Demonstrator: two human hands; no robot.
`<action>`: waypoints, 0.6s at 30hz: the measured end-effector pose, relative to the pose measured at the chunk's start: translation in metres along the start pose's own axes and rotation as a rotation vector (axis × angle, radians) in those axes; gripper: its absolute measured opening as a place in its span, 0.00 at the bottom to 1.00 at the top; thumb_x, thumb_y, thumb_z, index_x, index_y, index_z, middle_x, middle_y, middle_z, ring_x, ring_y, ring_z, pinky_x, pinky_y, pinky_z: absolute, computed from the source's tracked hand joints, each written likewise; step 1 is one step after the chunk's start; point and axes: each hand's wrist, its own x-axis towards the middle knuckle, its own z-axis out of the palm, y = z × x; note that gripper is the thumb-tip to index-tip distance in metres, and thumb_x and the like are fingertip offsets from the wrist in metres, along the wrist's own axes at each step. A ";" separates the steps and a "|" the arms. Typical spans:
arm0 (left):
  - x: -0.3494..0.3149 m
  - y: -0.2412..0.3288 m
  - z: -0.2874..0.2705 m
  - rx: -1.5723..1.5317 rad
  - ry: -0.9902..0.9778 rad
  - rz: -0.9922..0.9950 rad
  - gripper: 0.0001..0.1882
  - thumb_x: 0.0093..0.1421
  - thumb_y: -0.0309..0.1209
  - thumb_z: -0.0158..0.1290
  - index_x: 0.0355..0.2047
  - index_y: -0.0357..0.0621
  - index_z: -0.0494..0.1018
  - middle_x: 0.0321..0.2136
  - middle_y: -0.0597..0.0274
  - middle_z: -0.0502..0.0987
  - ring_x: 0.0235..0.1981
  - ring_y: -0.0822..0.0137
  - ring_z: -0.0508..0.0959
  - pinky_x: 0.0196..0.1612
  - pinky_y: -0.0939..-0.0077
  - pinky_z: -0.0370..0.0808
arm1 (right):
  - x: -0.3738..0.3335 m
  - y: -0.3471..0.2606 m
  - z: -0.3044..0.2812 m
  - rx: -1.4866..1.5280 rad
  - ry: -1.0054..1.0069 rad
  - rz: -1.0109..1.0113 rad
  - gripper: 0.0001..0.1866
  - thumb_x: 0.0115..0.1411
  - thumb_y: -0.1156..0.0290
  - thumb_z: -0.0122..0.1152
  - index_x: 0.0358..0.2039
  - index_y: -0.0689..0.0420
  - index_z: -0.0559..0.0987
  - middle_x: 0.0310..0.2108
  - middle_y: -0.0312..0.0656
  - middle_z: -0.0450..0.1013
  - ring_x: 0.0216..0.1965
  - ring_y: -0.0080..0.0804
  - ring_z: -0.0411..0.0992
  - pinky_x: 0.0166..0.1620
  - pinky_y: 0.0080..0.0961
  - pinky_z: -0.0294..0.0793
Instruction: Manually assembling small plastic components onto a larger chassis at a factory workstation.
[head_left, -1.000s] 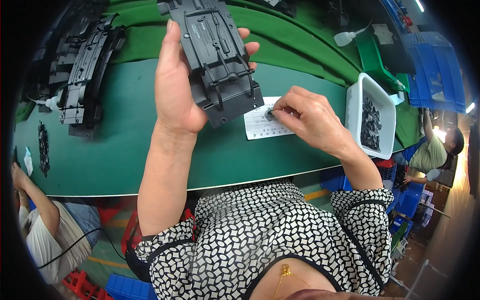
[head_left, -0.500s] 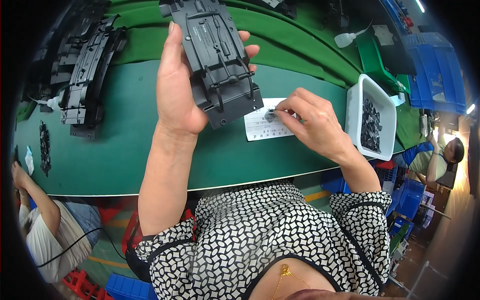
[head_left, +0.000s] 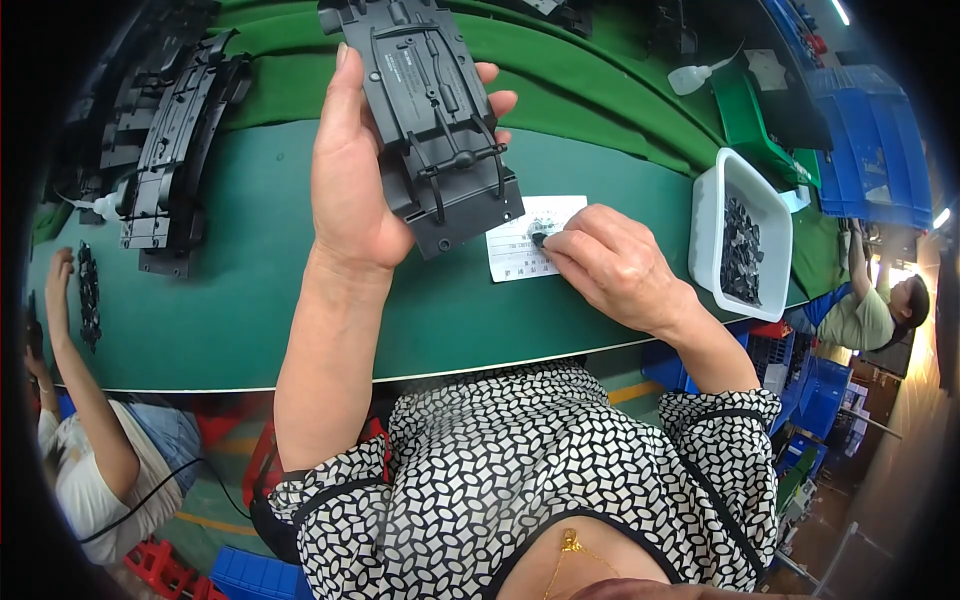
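My left hand (head_left: pixel 355 165) is wrapped round a black plastic toy-vehicle chassis (head_left: pixel 435 110), held tilted above the table with its moulded rods and a flat end plate facing me. My right hand (head_left: pixel 615 255) pinches a small black part (head_left: pixel 540 240) between thumb and fingertips, just over a white printed paper slip (head_left: pixel 510 263) lying on the table. The slip is partly covered by my fingers. The exact shape of the small part is too small to make out.
A white plastic tub (head_left: pixel 707 235) holding many small black parts stands at the right. More black chassis (head_left: pixel 165 180) lie at the left beside a strip of small black pieces (head_left: pixel 89 300). A co-worker's arm (head_left: pixel 80 370) reaches in at far left. Green cloth (head_left: pixel 590 110) lines the back.
My right hand has shifted slightly left and down, with the small black part low over the slip. The chassis barely moved. The co-worker's arm at left has reached up toward the black pieces.
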 end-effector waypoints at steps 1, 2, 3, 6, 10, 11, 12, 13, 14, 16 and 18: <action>0.000 0.000 0.000 0.001 -0.002 0.001 0.34 0.68 0.53 0.26 0.58 0.35 0.60 0.51 0.42 0.69 0.49 0.50 0.74 0.51 0.52 0.74 | 0.000 0.000 0.000 -0.001 0.001 0.000 0.09 0.44 0.80 0.66 0.28 0.61 0.76 0.25 0.40 0.69 0.26 0.36 0.71 0.28 0.29 0.71; 0.000 0.000 0.000 0.001 -0.003 0.001 0.34 0.68 0.53 0.26 0.58 0.35 0.60 0.51 0.42 0.69 0.49 0.50 0.74 0.51 0.52 0.74 | 0.000 0.000 -0.001 0.003 0.005 0.002 0.09 0.45 0.80 0.66 0.28 0.61 0.76 0.25 0.40 0.69 0.26 0.36 0.71 0.28 0.29 0.71; 0.000 0.000 0.000 -0.002 -0.006 -0.001 0.34 0.68 0.53 0.26 0.58 0.35 0.60 0.51 0.42 0.69 0.49 0.50 0.74 0.51 0.52 0.74 | 0.000 0.000 -0.001 0.007 0.008 0.004 0.09 0.45 0.80 0.66 0.28 0.60 0.76 0.25 0.40 0.69 0.26 0.36 0.71 0.28 0.30 0.71; 0.000 0.000 0.000 -0.004 -0.006 -0.002 0.34 0.68 0.53 0.26 0.57 0.35 0.60 0.51 0.42 0.69 0.49 0.51 0.74 0.51 0.52 0.74 | -0.001 0.001 -0.001 0.049 0.028 0.027 0.08 0.46 0.80 0.66 0.28 0.60 0.76 0.25 0.40 0.69 0.26 0.35 0.70 0.28 0.28 0.70; 0.001 0.000 -0.001 -0.009 -0.010 -0.004 0.34 0.68 0.53 0.26 0.57 0.35 0.60 0.51 0.43 0.69 0.49 0.51 0.74 0.51 0.53 0.74 | 0.000 -0.001 -0.004 0.184 0.043 0.220 0.06 0.48 0.79 0.66 0.28 0.61 0.78 0.25 0.39 0.68 0.25 0.30 0.68 0.27 0.24 0.68; 0.001 0.000 -0.001 -0.010 -0.011 -0.005 0.34 0.68 0.53 0.26 0.57 0.35 0.60 0.51 0.43 0.69 0.49 0.51 0.74 0.51 0.53 0.74 | 0.000 -0.002 -0.003 0.291 0.078 0.346 0.06 0.47 0.78 0.67 0.27 0.60 0.79 0.25 0.38 0.67 0.26 0.30 0.67 0.29 0.23 0.67; 0.001 -0.001 -0.002 -0.011 -0.014 -0.005 0.34 0.68 0.53 0.26 0.57 0.35 0.60 0.51 0.43 0.70 0.48 0.51 0.74 0.50 0.53 0.74 | -0.001 -0.002 -0.002 0.398 0.113 0.472 0.05 0.47 0.76 0.67 0.27 0.58 0.80 0.25 0.37 0.66 0.28 0.30 0.66 0.30 0.23 0.66; 0.001 -0.001 -0.001 -0.013 -0.017 -0.005 0.34 0.68 0.53 0.27 0.57 0.35 0.60 0.51 0.43 0.70 0.48 0.51 0.74 0.50 0.53 0.74 | -0.003 -0.001 -0.002 0.397 0.113 0.473 0.05 0.47 0.76 0.67 0.27 0.58 0.80 0.25 0.37 0.66 0.28 0.30 0.66 0.30 0.23 0.66; 0.001 -0.001 -0.001 -0.013 -0.017 -0.004 0.34 0.68 0.53 0.27 0.57 0.35 0.60 0.51 0.43 0.70 0.48 0.51 0.74 0.50 0.53 0.74 | -0.004 0.000 0.000 0.422 0.142 0.524 0.06 0.47 0.75 0.68 0.27 0.58 0.81 0.26 0.36 0.64 0.30 0.29 0.64 0.32 0.23 0.65; 0.001 -0.001 -0.001 -0.007 -0.014 -0.004 0.33 0.68 0.53 0.27 0.57 0.35 0.60 0.51 0.42 0.70 0.48 0.51 0.74 0.50 0.53 0.75 | -0.006 0.002 0.004 0.447 0.170 0.573 0.06 0.47 0.74 0.69 0.28 0.57 0.82 0.26 0.35 0.63 0.32 0.29 0.63 0.35 0.23 0.63; 0.001 -0.001 -0.002 -0.007 -0.016 -0.006 0.33 0.68 0.53 0.27 0.57 0.35 0.60 0.51 0.42 0.70 0.48 0.51 0.74 0.50 0.53 0.75 | -0.009 0.005 0.008 0.335 0.198 0.510 0.07 0.46 0.72 0.69 0.29 0.56 0.83 0.28 0.35 0.60 0.36 0.30 0.60 0.39 0.25 0.62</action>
